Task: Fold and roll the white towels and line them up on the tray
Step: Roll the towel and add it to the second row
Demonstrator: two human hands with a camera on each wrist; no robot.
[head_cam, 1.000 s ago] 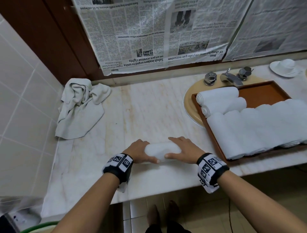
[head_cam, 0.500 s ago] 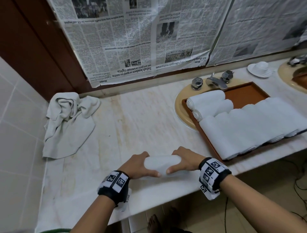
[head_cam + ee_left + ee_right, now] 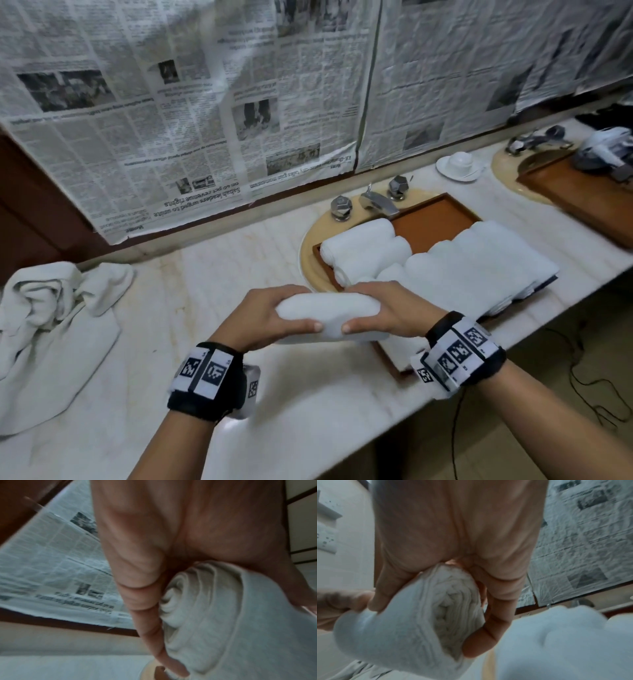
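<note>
the left hand (image 3: 263,317) and right hand (image 3: 387,313) are each gripping one end of the rolled towel (image 3: 327,320), keeping it from unrolling while holding it above the counter (image 3: 205,291), just beside the tray (image 3: 435,222) of rolled towels (image 3: 479,260).

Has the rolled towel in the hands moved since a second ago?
Yes. The rolled towel, gripped at its ends by the left hand and right hand, is off the marble counter and has shifted right, toward the wooden tray.
</note>
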